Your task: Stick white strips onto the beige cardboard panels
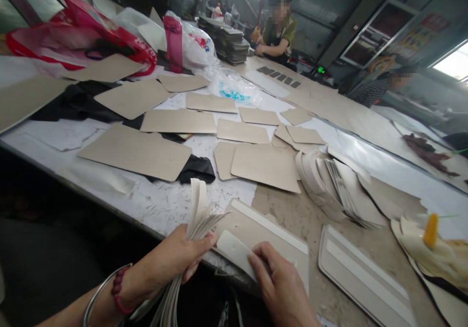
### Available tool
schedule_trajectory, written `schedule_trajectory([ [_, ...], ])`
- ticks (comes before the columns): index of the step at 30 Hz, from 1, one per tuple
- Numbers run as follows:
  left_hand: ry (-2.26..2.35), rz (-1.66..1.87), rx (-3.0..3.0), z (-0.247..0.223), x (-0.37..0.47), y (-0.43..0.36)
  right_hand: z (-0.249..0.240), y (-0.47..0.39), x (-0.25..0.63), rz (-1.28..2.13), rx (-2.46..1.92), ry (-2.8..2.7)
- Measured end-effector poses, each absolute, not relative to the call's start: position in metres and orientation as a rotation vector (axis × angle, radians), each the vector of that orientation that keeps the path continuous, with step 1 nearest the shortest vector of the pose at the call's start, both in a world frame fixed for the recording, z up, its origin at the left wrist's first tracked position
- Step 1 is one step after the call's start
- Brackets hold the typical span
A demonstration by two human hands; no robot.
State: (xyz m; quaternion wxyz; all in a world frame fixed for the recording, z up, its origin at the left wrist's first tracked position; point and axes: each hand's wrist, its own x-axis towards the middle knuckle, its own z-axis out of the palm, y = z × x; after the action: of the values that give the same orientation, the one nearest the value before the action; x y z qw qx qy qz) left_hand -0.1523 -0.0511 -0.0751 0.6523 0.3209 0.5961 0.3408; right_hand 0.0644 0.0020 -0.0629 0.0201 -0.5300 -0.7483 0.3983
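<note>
My left hand is closed round a bundle of thin pale strips whose ends fan out above and hang down below the fist. Between thumb and fingers, my right hand pinches the near end of a short pale strip, whose other end lies by my left thumb. Beneath that strip is a beige panel with a white band along its far side. A similar banded panel lies to the right.
Beige panels are spread over the table. Curved strips lie at right, a yellow-tipped object beyond. Plastic bags sit at back left. Two people are farther back.
</note>
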Motion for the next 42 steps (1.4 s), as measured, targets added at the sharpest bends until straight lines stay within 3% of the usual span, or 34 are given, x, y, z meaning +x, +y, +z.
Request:
schedule_trajectory([
  [9, 1.671, 0.434, 1.989, -0.077, -0.14, -0.056, -0.057, 0.037, 0.043, 0.688, -1.866, -2.633],
  [14, 1.604, 0.642, 2.26, -0.102, -0.127, -0.054, -0.062, 0.038, 0.039, 0.62, -1.903, -2.651],
  [20, 1.625, 0.752, 2.34, -0.122, -0.127, -0.056, -0.06, 0.039, 0.038, 0.616, -1.943, -2.67],
  [42, 1.536, 0.598, 2.266, -0.099, -0.132, -0.044, -0.058, 0.046, 0.032, 0.581, -1.975, -2.732],
])
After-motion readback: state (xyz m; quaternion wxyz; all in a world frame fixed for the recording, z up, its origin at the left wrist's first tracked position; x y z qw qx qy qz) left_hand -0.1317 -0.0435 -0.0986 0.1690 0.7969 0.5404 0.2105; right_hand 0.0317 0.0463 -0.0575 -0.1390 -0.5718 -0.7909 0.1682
